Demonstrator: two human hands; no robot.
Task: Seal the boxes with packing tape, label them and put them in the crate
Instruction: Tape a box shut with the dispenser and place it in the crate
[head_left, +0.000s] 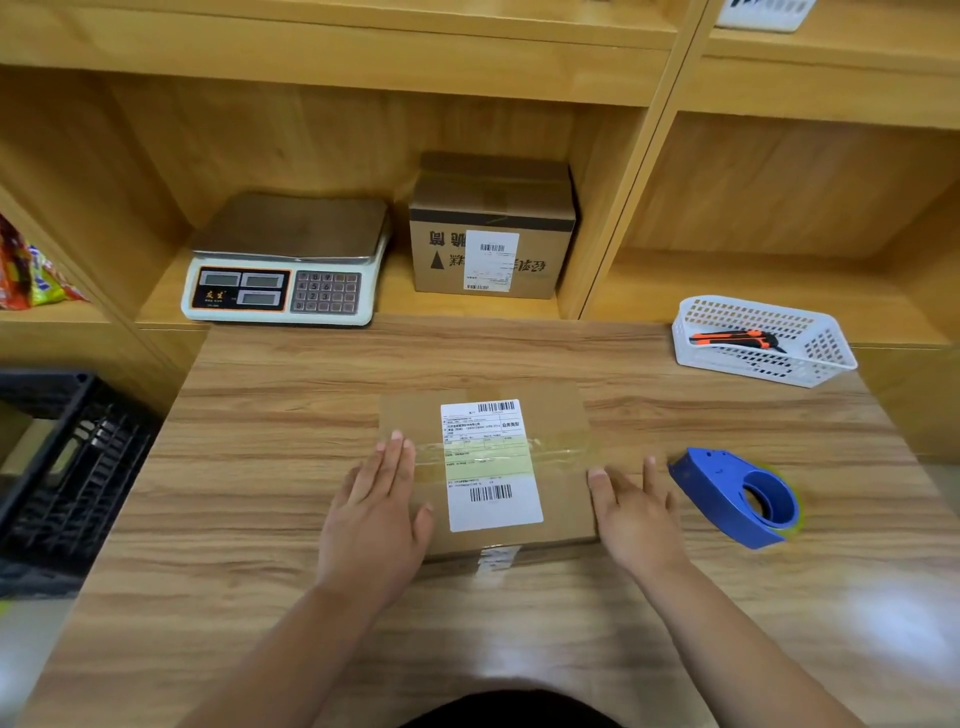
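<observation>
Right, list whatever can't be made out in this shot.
All in the head view:
Crate: cut off by the left edge; contents unclear through its dark walls.
Label on the box: small print too fine to read.
Box's left end: covered by the left hand.
Blue dispenser: its housing hides how much tape is left.
White object at the top right: cut off by the top edge.
</observation>
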